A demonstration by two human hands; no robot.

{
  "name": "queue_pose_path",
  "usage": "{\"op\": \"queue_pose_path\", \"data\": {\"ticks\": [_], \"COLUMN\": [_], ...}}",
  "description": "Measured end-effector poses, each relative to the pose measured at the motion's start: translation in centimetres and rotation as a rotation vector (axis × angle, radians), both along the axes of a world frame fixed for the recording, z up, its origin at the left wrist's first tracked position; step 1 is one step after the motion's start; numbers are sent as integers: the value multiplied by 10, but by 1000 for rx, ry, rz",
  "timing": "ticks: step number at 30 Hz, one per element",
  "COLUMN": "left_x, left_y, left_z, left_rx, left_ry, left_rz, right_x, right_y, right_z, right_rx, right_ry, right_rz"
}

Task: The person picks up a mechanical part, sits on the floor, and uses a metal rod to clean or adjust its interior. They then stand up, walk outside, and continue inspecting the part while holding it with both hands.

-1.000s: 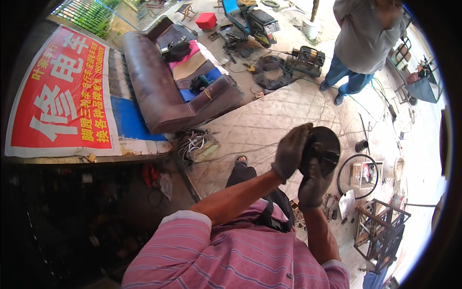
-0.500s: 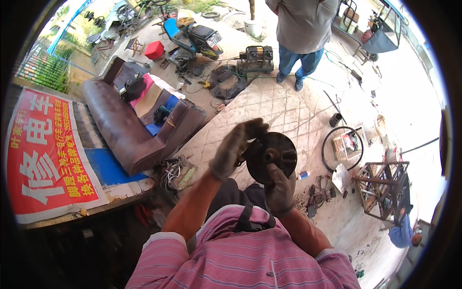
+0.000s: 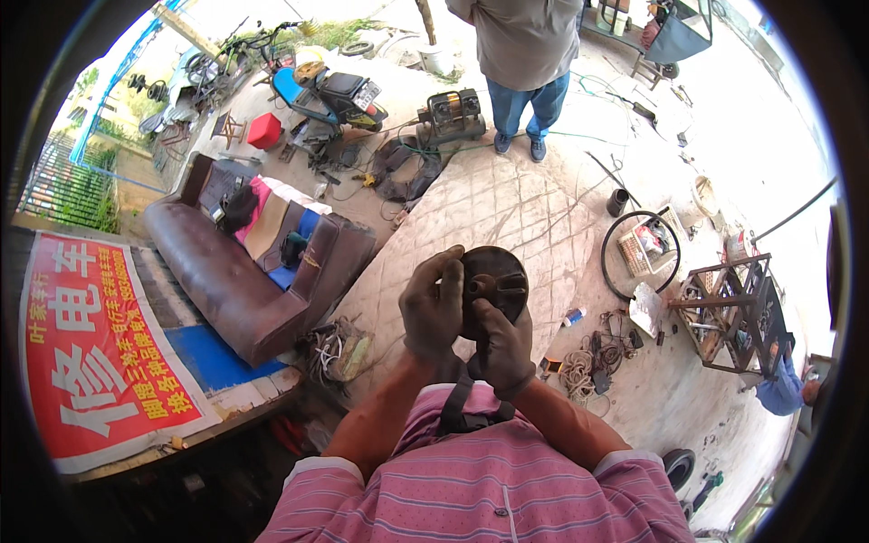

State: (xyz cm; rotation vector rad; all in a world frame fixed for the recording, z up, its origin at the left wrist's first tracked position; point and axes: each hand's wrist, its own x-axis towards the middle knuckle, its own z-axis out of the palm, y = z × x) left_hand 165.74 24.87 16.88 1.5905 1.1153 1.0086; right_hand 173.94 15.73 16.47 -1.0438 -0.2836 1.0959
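In front of my chest I hold a round dark metal disc (image 3: 505, 276) with a raised central hub and a slot on its face. My gloved left hand (image 3: 431, 303) grips its left edge with curled fingers. My gloved right hand (image 3: 501, 348) holds it from below, the thumb lying on the face just under the hub. The underside of the disc, with whatever fingers are behind it, is hidden.
A brown sofa (image 3: 226, 276) and red banner (image 3: 118, 362) lie left. A person (image 3: 525, 54) stands ahead beside a compressor (image 3: 453, 118) and scooter (image 3: 335, 100). Right are a black ring (image 3: 674, 267), basket (image 3: 634, 249), metal rack (image 3: 724, 308) and another person in blue (image 3: 786, 385).
My view has swung, so the surroundings shift left and down. My left hand's fingers, raised at the disc's upper left half a second ago, now curl closer on its edge.
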Motion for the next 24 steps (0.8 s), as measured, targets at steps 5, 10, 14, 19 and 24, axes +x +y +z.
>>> {"op": "queue_pose_path", "data": {"ticks": [5,10,14,19,24], "left_x": [-5,12,35,12,29], "left_y": [63,98,82,125,195], "left_z": [-20,-18,-38,-58,-92], "left_rx": [240,-471,-334,-516,-184], "left_ry": [101,-440,-388,-475,-218], "left_rz": [-214,-421,-335,-109,-260], "right_x": [10,12,8,-1,16], "right_y": [14,48,82,119,149], "right_z": [5,7,-14,-34,-24], "right_rx": [-32,33,20,-54,-37], "right_ry": [74,135,-80,-149,-21], "right_rz": [-26,-108,-244,-161,-155]}}
